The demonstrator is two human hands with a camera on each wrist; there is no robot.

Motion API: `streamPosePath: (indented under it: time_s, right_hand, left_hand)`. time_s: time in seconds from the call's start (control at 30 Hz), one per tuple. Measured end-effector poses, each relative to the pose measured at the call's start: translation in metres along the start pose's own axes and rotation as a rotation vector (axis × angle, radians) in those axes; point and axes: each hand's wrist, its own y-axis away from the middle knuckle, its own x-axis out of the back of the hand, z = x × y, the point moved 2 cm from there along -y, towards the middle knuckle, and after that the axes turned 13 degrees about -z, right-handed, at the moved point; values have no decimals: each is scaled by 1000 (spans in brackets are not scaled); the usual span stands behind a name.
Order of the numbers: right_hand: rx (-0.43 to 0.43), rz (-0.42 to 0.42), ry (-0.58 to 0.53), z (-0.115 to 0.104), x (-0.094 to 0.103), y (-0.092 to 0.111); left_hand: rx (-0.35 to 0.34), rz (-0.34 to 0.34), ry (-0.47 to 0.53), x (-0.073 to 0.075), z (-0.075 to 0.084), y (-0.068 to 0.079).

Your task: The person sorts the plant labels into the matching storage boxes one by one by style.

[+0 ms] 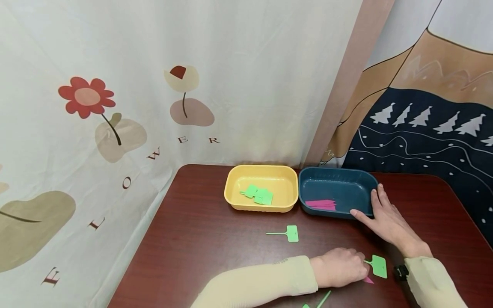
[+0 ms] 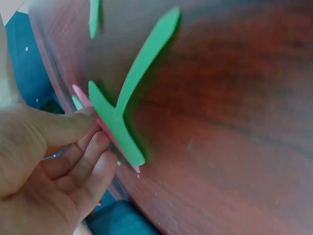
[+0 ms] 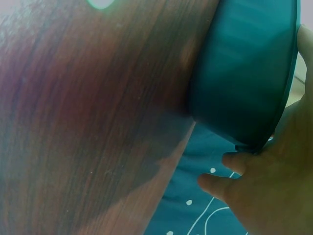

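My left hand (image 1: 340, 267) is low over the table, fingers curled, with a pink plant label (image 2: 133, 164) between thumb and fingers. A pink tip shows past the knuckles in the head view. A green plant label (image 2: 117, 122) with a stem overlaps the pink one in the left wrist view. Just beyond this hand lies another green plant label (image 1: 379, 266), its stem partly hidden. My right hand (image 1: 390, 220) rests on the right end of the blue tray (image 1: 367, 211), fingers spread and fairly straight, thumb at the front rim. Pink labels (image 1: 321, 204) lie inside that tray.
A yellow tray (image 1: 235, 201) with green labels (image 1: 263, 196) in it stands left of the blue one. One green label (image 1: 292, 233) lies in front of the trays, and a green stem (image 1: 324, 298) shows near the bottom edge. Curtains hang behind the brown table (image 1: 185, 239).
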Motion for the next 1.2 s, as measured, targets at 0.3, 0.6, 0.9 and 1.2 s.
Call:
streamPosePath:
  time_s: [0.3, 0.6, 0.9, 1.2]
  right_hand:
    - [4, 0, -9, 0, 0, 0]
    - [10, 3, -8, 1, -1, 0]
    - [5, -3, -13, 3, -1, 0]
    - [1, -3, -14, 3, -1, -1]
  left_hand:
    - [68, -113, -9, 0, -10, -2]
    - [-8, -50, 17, -8, -17, 6]
    - [-82, -21, -13, -10, -20, 12]
    - [-106, 104, 54, -8, -37, 27]
